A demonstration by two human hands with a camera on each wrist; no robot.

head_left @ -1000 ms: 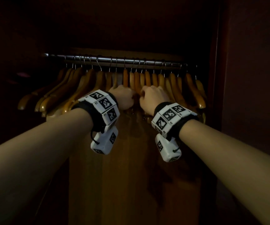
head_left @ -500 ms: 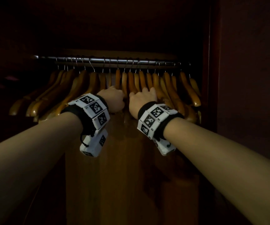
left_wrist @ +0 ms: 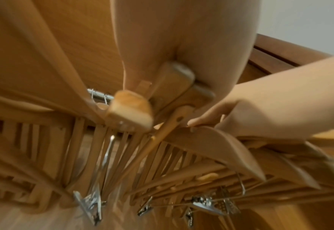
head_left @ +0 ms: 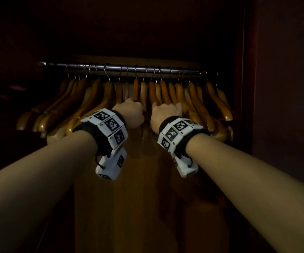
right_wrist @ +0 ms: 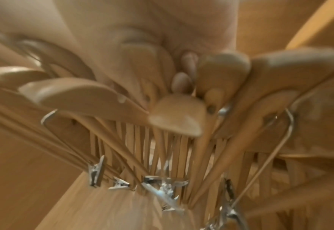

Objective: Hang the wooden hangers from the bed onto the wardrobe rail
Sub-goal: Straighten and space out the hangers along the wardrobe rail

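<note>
Several wooden hangers [head_left: 198, 99] hang by metal hooks on the wardrobe rail [head_left: 129, 68], packed along most of its length. My left hand [head_left: 131, 114] reaches into the middle of the row, its fingers curled round hanger arms. In the left wrist view the hanger ends [left_wrist: 174, 77] sit against the palm of the left hand [left_wrist: 181, 38]. Just to its right, my right hand [head_left: 165, 114] grips neighbouring hangers with its knuckles up. Its fingertips [left_wrist: 205, 119] lie over a hanger arm. The right wrist view is blurred and shows fingers [right_wrist: 188, 62] among the hanger ends.
The wardrobe's right side wall [head_left: 244, 88] stands close to the last hangers. A wooden back panel [head_left: 138, 198] lies below the row. Metal trouser clips [left_wrist: 91, 205] dangle from some hanger bars. The wardrobe's left interior is dark.
Both hands stay in the middle of the row on the same hangers. Only small shifts of the hands and of the view show.
</note>
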